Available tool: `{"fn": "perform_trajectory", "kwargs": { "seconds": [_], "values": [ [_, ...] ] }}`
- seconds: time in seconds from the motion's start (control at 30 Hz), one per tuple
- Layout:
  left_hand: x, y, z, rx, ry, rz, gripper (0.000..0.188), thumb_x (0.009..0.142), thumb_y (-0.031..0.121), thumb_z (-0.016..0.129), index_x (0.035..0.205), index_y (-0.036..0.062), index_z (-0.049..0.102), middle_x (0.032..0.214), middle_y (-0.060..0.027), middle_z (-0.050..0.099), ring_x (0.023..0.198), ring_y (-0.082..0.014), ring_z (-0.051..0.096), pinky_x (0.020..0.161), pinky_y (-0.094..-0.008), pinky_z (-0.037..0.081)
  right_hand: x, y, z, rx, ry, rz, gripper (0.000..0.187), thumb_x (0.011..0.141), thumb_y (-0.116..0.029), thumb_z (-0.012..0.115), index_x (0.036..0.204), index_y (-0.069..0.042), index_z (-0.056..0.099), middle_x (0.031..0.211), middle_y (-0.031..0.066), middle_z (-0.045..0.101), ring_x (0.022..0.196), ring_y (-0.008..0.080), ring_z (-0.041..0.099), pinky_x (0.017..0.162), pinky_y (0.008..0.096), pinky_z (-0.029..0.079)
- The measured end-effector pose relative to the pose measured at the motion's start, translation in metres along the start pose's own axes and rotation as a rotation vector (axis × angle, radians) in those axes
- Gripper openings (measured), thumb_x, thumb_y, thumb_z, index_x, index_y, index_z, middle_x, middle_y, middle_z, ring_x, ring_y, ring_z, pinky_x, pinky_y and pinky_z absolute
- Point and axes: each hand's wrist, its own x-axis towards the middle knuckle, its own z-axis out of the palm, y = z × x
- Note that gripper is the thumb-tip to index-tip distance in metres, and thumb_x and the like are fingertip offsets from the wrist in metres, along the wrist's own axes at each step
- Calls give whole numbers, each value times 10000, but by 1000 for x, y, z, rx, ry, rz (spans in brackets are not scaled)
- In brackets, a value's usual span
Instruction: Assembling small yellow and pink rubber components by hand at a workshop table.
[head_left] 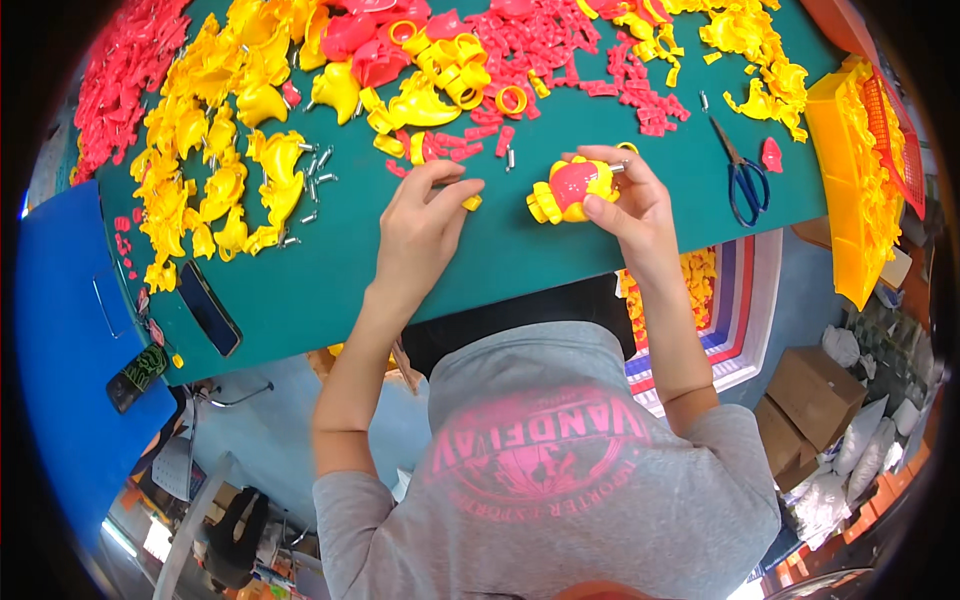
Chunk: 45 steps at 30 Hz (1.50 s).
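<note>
Right hand (645,205): thumb below and fingers above, spread to the width of a yellow-and-red assembly (575,190) and grasping it at its right end, over the near part of the green tabletop (540,258). Left hand (420,228): thumb and forefinger nearly together, pinching a small yellow piece (472,203) to the left of the assembly, well apart from it.

Assembly: glossy, plastic-looking; smooth red dome set in a lumpy yellow body, blocky knobs at its left end. A shiny metal cylinder (617,167) shows beside the right fingers (whether fixed in the body or merely held, cannot tell). Beyond the hands: curved yellow shells (225,190) and small red pieces (540,45), heaped; dark-handled scissors (745,185) lie open to the right.

Obscured: the assembly's underside and right end, behind fingers; most of the small yellow piece. Far heaps run out of view.
</note>
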Motion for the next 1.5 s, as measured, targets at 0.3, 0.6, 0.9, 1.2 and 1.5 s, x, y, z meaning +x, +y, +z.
{"fn": "perform_trajectory", "kwargs": {
  "seconds": [0.3,0.6,0.9,1.2,1.5],
  "values": [
    [-36,7,-26,70,-143,-63,468,683,22,663,1130,98,551,1088,-70,572,1060,-266,507,956,-444,369,-3,3,14,-45,-38,16,427,759,-79,664,1142,10,498,1098,149,565,997,189,560,867,297,459],
    [-38,6,-2,-116,50,-180,740,634,39,727,1294,108,399,998,-33,617,1042,-241,508,987,-464,326,4,9,62,-555,-250,-199,478,683,-59,743,1125,-36,565,1111,88,567,1001,184,558,862,297,449],
    [-49,2,-15,-202,87,-222,750,645,36,712,1312,118,378,988,-34,608,1035,-233,506,992,-449,326,-2,-13,90,-1019,-341,-441,463,674,-66,735,1104,-36,565,1076,115,584,981,256,570,816,324,464],
    [-65,0,-35,-172,133,-254,687,657,59,703,1281,135,426,981,-27,605,1028,-220,505,990,-448,332,7,-14,83,-985,-372,-287,461,701,-107,729,1119,-33,551,1082,109,590,998,234,563,827,309,444],
    [-67,0,-36,-201,156,-240,653,669,64,699,1264,136,442,980,-40,597,1017,-231,504,988,-454,333,5,-20,99,-1234,-478,-455,504,653,-50,734,1124,-53,553,1116,111,573,998,270,554,824,339,459]
  ]
}}
